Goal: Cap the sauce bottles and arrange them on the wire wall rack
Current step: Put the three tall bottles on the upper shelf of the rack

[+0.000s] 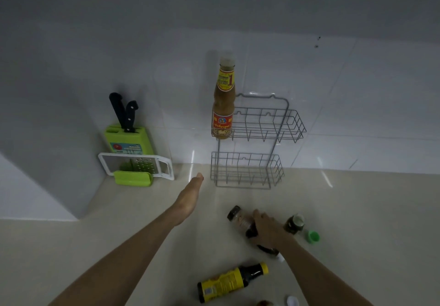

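A grey wire wall rack (283, 124) with two shelves hangs on the tiled wall. A tall tan sauce bottle (223, 100) with a red and yellow label stands capped at the left end of its upper shelf. My right hand (267, 230) is closed around a dark bottle (239, 220) lying tilted on the counter. My left hand (189, 197) is stretched flat above the counter, holding nothing, its fingertips near the lower shelf's left corner. A yellow-labelled dark bottle (229, 282) with a yellow cap lies on its side near me. A small dark bottle (294, 223) stands beside a loose green cap (313, 236).
A green knife block (129, 140) with two black-handled knives stands in the left corner, with a white grater (135, 166) and a green holder (133, 179) in front. A white cap (292, 301) lies at the bottom edge. The beige counter (369, 210) extends right.
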